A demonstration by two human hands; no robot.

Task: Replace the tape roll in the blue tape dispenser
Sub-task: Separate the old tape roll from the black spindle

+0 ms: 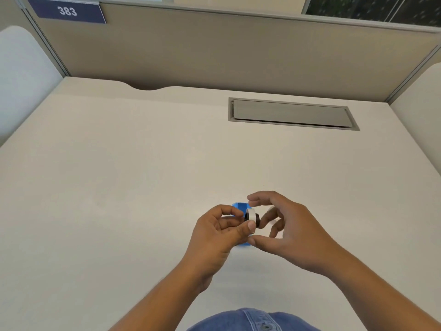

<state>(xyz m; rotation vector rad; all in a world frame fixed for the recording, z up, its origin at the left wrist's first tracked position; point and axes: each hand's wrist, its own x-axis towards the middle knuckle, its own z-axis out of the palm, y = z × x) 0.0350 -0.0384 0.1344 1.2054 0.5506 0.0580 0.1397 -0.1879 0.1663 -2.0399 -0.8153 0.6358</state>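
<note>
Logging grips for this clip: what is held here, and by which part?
The left hand pinches the white tape roll by its rim. The right hand holds nothing visible.

A dark blue sign (68, 11) fixed at the top of the partition (214, 48) behind the counter's far left corner carried the white number "383". It was the only writing that could be read; the tape roll (251, 217) and blue dispenser (239, 207) showed no legible label or brand.
</note>
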